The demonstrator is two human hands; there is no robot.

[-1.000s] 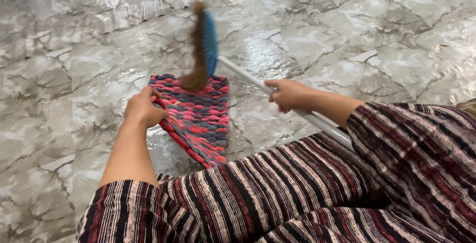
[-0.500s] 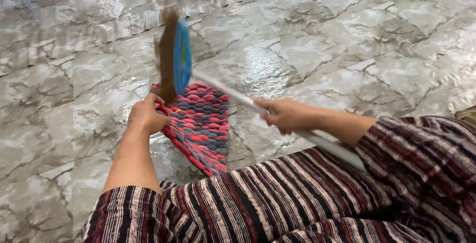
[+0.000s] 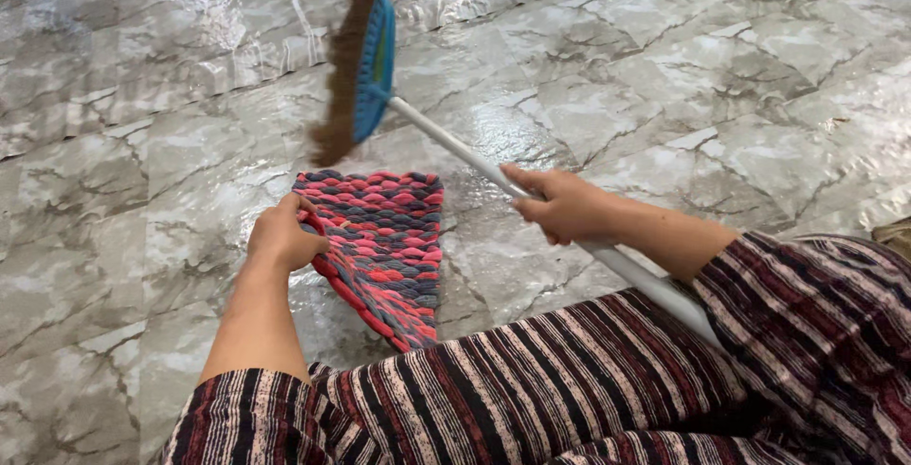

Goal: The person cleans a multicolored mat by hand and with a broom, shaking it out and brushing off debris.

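Grey marble floor, left hand apparently pinching woven mat, right hand clenched around broom handle

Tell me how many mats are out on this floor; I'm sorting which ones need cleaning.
1. A red and grey woven mat is held up at its edge by the left hand, beside the broom in the right hand. Others could lie outside the view.

No package, label, sign or screen shows anywhere here (only plain, unmarked surfaces).
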